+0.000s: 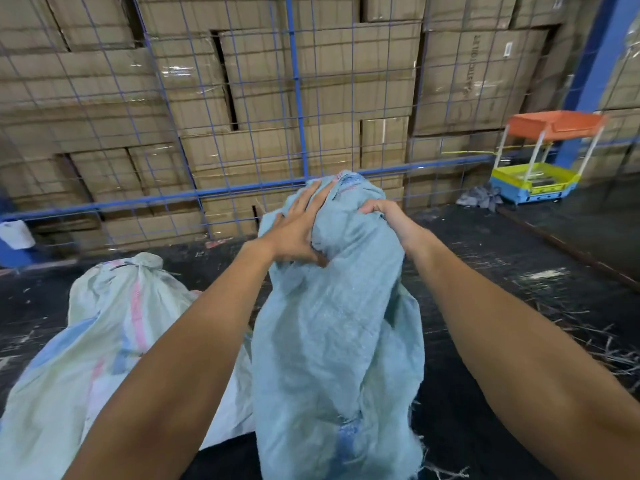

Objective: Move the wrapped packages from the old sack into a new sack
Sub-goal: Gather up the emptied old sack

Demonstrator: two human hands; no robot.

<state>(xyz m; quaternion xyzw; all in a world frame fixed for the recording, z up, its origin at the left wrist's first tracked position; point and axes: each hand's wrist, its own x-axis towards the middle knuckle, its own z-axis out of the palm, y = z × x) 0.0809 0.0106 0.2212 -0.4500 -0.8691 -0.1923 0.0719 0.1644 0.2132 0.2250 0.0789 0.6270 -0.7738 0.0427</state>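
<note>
Head view: pale blue woven plastic sack (339, 327), upright on black dusty floor (485, 306), in the middle between both arms. Left hand (298, 230) spread flat on its bunched top, fingers straight, thumb pressing into a fold. Right hand (377, 211) curled, gripping the top fabric. Just left, touching it, tied whitish sack with pink and blue stripes (104, 327). Behind, blue wire mesh fence (298, 98), stacked brown cardboard boxes (346, 64), small orange-and-yellow plastic trolley (540, 161).
</note>
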